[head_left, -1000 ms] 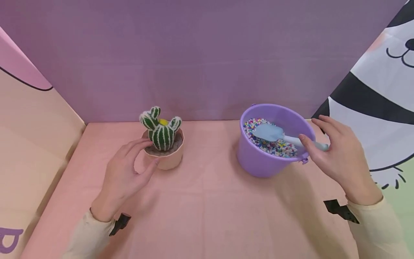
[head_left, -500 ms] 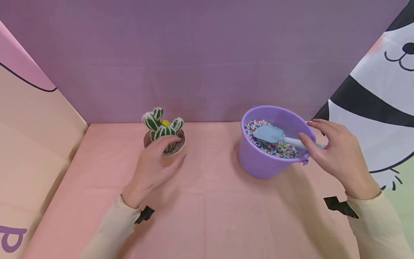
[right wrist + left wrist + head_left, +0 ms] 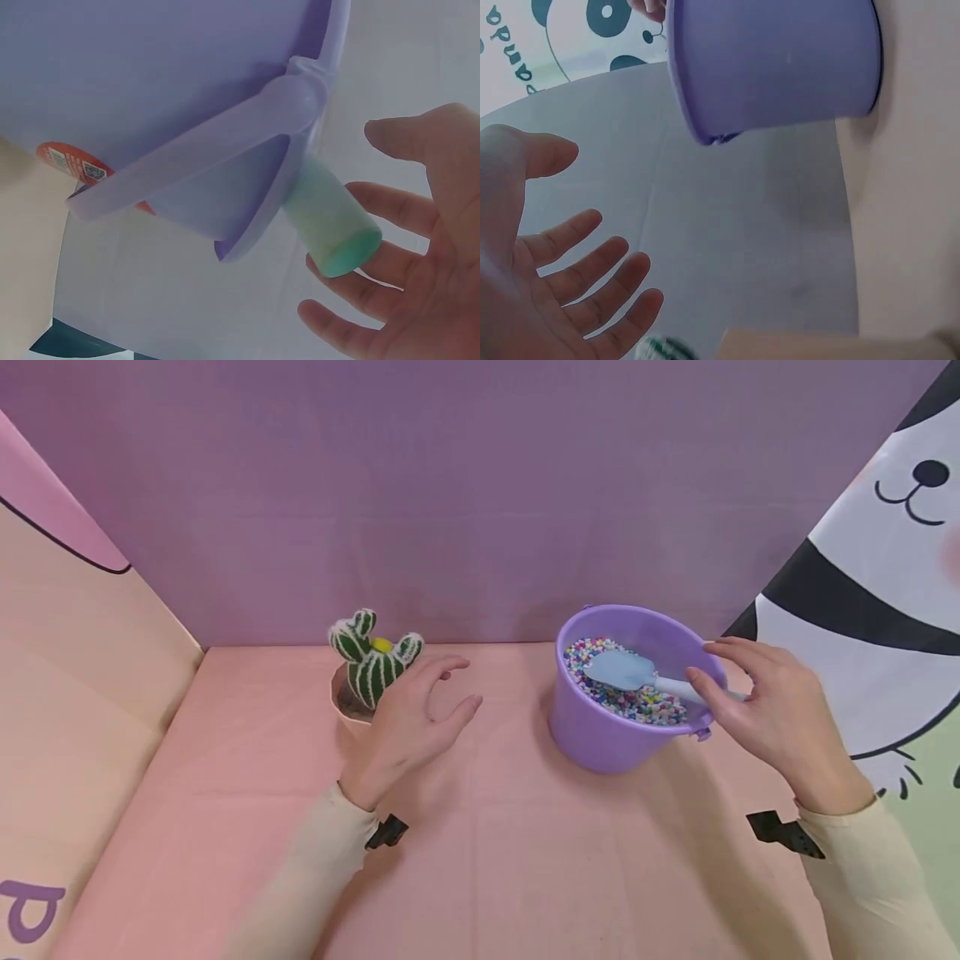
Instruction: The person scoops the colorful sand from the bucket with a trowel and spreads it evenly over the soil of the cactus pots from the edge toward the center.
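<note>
My left hand (image 3: pixel 411 717), fingers loosely spread and holding nothing, is in front of the potted toy cactus (image 3: pixel 371 681) in the head view. It overlaps the right side of the pale pot (image 3: pixel 347 710). To the right stands a purple bucket (image 3: pixel 600 743) partly filled with small multicoloured beads (image 3: pixel 660 708). A light blue toy trowel (image 3: pixel 621 670) lies on the beads, its handle leaning over the bucket's right rim. My right hand (image 3: pixel 783 714) is at that handle; in the right wrist view the fingers are relaxed around the handle's end (image 3: pixel 334 221), the thumb apart from it.
A pink cloth (image 3: pixel 525 860) covers the table, with a purple backdrop (image 3: pixel 465 510) behind. A panda print (image 3: pixel 862 693) hangs at the right and a beige panel (image 3: pixel 75 693) stands at the left. The bucket's carrying handle (image 3: pixel 195 157) hangs down its outer side.
My left hand has moved rightward from the left side of the cactus pot, across its front, towards the bucket. My right hand stays by the trowel's handle, shifting only slightly.
</note>
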Tool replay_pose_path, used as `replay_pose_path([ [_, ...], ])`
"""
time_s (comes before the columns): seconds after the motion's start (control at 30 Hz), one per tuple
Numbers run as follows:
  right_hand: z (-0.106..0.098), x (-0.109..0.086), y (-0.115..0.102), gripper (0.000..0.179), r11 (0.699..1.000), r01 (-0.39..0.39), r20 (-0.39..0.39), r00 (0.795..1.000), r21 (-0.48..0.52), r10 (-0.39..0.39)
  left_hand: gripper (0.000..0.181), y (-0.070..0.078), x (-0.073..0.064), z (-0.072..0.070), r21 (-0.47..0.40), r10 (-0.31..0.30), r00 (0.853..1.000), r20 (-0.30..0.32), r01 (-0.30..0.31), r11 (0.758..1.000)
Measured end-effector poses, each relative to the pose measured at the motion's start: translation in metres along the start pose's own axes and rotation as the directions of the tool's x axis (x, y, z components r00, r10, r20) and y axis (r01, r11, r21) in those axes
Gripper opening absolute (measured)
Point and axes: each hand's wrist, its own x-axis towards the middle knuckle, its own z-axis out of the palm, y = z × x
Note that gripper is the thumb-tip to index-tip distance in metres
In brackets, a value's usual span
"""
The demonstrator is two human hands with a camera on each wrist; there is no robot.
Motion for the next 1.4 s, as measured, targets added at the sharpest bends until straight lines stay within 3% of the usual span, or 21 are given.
replay_pose_path([
  [0.37,0.003,0.000,0.006,0.052,0.999,0.005,0.076,0.997,-0.054,-0.001,0.061,0.020,0.012,0.044,-0.106,-0.008,0.997,0.073,0.015,0.994],
  [0.63,0.008,0.001,0.010,0.049,0.994,-0.046,0.140,0.988,-0.094,0.059,0.076,0.031,0.019,0.075,-0.104,-0.007,0.992,0.126,0.021,0.994],
  [0.8,0.011,0.003,0.012,0.045,0.991,-0.044,0.145,0.987,-0.128,0.063,0.081,0.036,0.025,0.090,-0.078,0.051,0.986,0.158,-0.039,0.996],
  [0.97,0.014,0.008,0.012,0.044,0.986,-0.071,0.216,0.971,-0.153,0.104,0.083,0.037,0.030,0.104,-0.076,0.120,0.978,0.169,-0.108,0.991],
  [1.17,0.014,0.010,0.013,0.044,0.979,-0.078,0.274,0.953,-0.189,0.129,0.089,0.039,0.032,0.115,-0.128,0.058,0.984,0.168,-0.037,0.991],
  [1.4,0.014,0.012,0.011,0.041,0.979,-0.091,0.279,0.950,-0.185,0.141,0.093,0.040,0.037,0.122,-0.135,-0.003,0.989,0.150,0.024,0.991],
])
